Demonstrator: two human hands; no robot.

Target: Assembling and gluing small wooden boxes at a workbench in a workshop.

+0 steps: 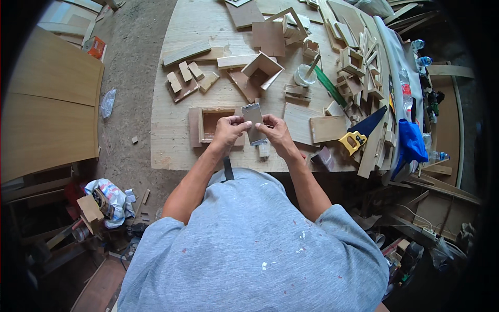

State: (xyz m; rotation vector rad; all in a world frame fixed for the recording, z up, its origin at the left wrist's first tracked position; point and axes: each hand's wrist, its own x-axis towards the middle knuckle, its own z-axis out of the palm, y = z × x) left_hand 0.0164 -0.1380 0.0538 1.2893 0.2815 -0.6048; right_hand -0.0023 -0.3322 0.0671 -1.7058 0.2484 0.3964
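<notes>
Between my two hands, above the near part of the table, is a small flat grey-brown rectangular piece with pale, shiny-looking ends; its exact kind I cannot tell. My left hand (228,130) pinches the left edge of the piece (253,114) with thumb and fingers. On its right edge my right hand (278,135) has a similar pinch. Beneath and beside my left hand lies a shallow open wooden box (195,126) on a brown board, partly hidden by that hand. A small whitish block (264,150) sits just below the held piece.
The pale plywood table (171,151) carries several wood offcuts, an open-ended wooden box (266,66) and a plastic cup (304,76) with a stick. At the right lie a yellow-handled handsaw (362,131), a green strip (330,86) and a blue bag (410,143).
</notes>
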